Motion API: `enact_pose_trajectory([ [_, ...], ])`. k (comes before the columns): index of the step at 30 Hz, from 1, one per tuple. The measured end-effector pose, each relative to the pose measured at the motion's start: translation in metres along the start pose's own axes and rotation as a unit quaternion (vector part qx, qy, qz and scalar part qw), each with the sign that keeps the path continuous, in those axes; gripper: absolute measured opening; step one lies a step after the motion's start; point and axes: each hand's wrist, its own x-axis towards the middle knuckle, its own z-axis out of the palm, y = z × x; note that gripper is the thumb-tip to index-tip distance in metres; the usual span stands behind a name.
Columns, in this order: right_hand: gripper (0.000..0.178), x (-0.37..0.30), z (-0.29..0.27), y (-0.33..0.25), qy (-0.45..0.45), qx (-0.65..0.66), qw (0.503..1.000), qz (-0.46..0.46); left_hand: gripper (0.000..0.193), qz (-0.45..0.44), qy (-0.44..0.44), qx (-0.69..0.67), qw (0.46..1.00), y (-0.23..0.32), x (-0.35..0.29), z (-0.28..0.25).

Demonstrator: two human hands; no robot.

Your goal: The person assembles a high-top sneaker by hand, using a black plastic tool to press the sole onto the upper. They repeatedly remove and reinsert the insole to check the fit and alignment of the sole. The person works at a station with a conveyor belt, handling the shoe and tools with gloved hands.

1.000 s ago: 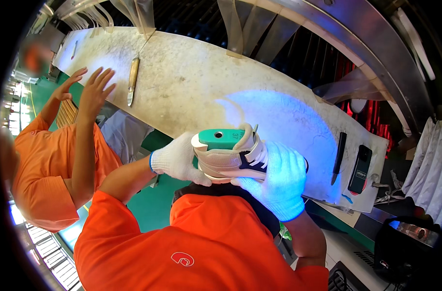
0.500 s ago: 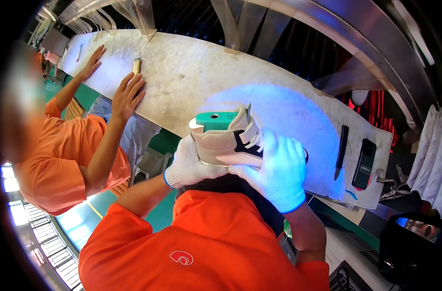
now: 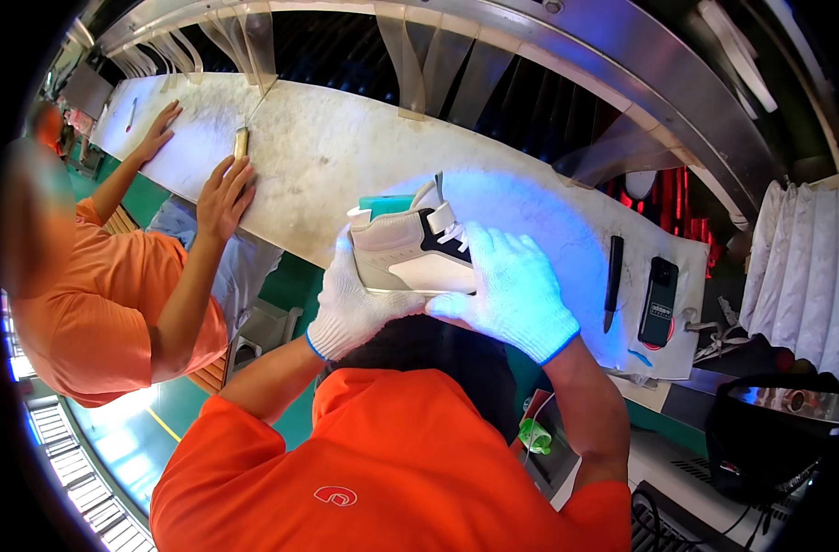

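Observation:
A white and grey high-top shoe (image 3: 406,253) with black patches and a strap is held up in front of my chest, its side facing me. A teal shoe last (image 3: 384,205) sticks up out of its opening. My left hand (image 3: 350,304), in a white knit glove, grips the heel end, thumb along the sole. My right hand (image 3: 507,285), gloved alike and lit blue, closes round the toe end, thumb by the sole's edge. The toe is hidden behind the right hand.
On the pale table (image 3: 309,156) lie a black-handled knife (image 3: 613,285) and a phone (image 3: 658,300) to the right. A co-worker's hands (image 3: 223,198) rest at the left, near a wooden-handled tool (image 3: 242,143). Clear plastic strips (image 3: 406,60) hang before a dark roller opening.
The shoe has tipped, so its side shows more and the last's top less. Both hands have turned with it, still gripping. The view has shifted slightly.

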Motion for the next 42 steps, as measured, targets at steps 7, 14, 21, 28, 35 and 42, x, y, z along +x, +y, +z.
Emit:
enact_pose_trajectory([
  [7,0.093,0.013,-0.006,0.009,-0.066,0.050,0.995,0.050,0.138,0.105,0.026,-0.043,0.993,-0.008,0.015,0.002],
  [14,0.079,0.021,-0.005,0.017,-0.066,0.042,0.994,0.070,0.120,0.283,0.009,0.213,0.935,-0.001,0.031,-0.015],
  [21,0.068,0.007,-0.021,0.018,-0.070,0.081,0.992,0.063,0.100,0.495,-0.130,0.431,0.743,0.066,0.053,0.015],
  [28,0.090,-0.063,0.005,0.023,0.131,0.106,0.974,0.150,0.079,0.510,-0.091,0.395,0.759,0.058,0.045,0.033],
  [35,0.062,-0.049,-0.002,0.015,0.077,0.331,0.923,0.181,0.065,0.513,-0.096,0.381,0.763,0.073,0.043,0.040],
  [42,0.076,-0.094,0.054,0.077,0.217,0.665,0.691,0.185,0.062,0.482,-0.112,0.414,0.764,0.075,0.039,0.042],
])
